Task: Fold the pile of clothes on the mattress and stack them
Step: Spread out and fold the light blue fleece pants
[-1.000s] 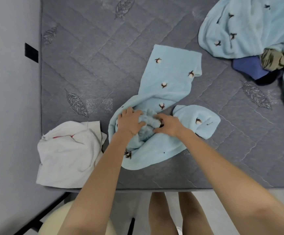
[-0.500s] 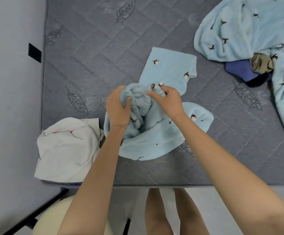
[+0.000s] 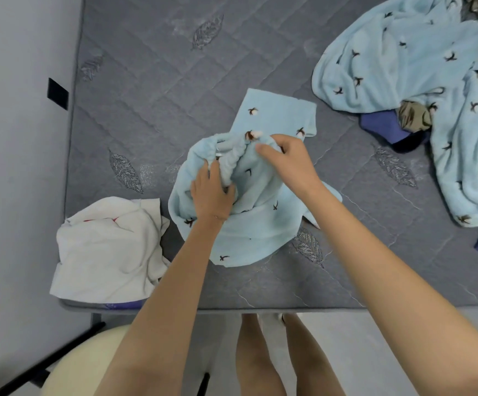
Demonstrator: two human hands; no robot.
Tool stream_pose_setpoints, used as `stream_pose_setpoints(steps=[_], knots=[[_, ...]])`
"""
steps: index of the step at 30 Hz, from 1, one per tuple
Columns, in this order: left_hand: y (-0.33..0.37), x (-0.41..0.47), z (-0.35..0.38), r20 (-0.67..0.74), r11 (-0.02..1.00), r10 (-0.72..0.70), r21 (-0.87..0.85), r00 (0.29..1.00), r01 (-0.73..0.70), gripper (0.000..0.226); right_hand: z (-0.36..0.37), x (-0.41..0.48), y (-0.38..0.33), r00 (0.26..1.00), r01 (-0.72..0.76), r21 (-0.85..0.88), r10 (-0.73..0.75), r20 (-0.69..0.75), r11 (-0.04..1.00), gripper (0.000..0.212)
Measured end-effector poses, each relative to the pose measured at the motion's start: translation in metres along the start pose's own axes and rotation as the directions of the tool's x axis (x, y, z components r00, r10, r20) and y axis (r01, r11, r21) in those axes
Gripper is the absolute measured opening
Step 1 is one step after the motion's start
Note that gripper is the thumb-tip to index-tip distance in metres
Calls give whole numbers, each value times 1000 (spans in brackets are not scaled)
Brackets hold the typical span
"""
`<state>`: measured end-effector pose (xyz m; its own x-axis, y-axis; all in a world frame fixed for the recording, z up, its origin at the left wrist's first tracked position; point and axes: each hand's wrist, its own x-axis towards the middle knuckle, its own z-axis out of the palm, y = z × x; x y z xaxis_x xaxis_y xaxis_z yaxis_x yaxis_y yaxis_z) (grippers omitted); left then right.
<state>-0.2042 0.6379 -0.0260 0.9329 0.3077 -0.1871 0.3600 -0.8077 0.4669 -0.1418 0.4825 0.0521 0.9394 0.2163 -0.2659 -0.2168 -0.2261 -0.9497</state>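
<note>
A light blue fleece garment with small dark motifs lies bunched in the middle of the grey quilted mattress. My left hand grips its gathered, elastic edge from below. My right hand pinches the same edge higher up, near a cotton-flower print. One flat part of the garment reaches away toward the far side. A white garment lies roughly folded at the near left corner of the mattress.
A pile of unfolded clothes sits at the right: a large matching light blue piece, dark blue cloth, an olive patterned item and something orange at the frame edge. A grey wall runs along the left. A cream stool stands below the mattress edge.
Both hands lifted the bunched blue edge off the mattress and away from me. They have since spread apart, the left hand dropping lower and the right staying high.
</note>
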Motion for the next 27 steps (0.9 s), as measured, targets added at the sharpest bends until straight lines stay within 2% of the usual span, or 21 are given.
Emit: stream_pose_setpoints(steps=[3, 4, 6, 8, 11, 15, 17, 18, 21, 23, 25, 27], knots=[[-1, 2, -16, -79, 974, -64, -220, 995, 45, 20, -15, 0, 10, 1000, 9, -196, -14, -27, 981, 22], [-2, 3, -24, -85, 962, -72, -268, 994, 46, 22, -20, 0, 14, 999, -1, -298, -11, -38, 955, 17], [-5, 7, -39, -96, 941, 19, -335, 995, -50, 29, -29, 0, 25, 1000, -31, -521, 27, -15, 853, 29], [-5, 10, -52, -3, 892, 72, -447, 997, -66, 30, -33, 0, 35, 995, -46, -673, 90, 31, 738, 46], [1, 13, -69, 195, 814, 97, -580, 976, 35, 28, -35, -3, 42, 977, -117, -722, 211, 40, 681, 61], [4, 18, -76, 304, 854, 79, -512, 949, 93, 44, -45, -5, 52, 904, -234, -765, 423, 54, 600, 49], [2, 20, -73, 356, 905, 39, -408, 934, 118, 44, -49, -7, 55, 883, -250, -763, 464, 73, 596, 36], [0, 21, -72, 364, 932, 30, -348, 931, 106, 40, -51, -7, 57, 883, -254, -736, 461, 88, 627, 31], [-15, 21, -72, 363, 998, 27, -59, 932, -6, 22, -59, -10, 47, 900, -304, -503, 417, 128, 809, 39], [-31, 20, -74, 373, 988, 34, 127, 927, -88, 13, -63, -11, 33, 913, -327, -348, 389, 126, 879, 30], [-44, 19, -79, 325, 987, 17, 145, 946, -68, 10, -65, -11, 16, 928, -318, -268, 356, 107, 909, 27], [-37, 17, -96, 232, 998, -42, 47, 972, 32, 10, -67, -8, -8, 947, -300, -193, 316, 57, 934, 30]])
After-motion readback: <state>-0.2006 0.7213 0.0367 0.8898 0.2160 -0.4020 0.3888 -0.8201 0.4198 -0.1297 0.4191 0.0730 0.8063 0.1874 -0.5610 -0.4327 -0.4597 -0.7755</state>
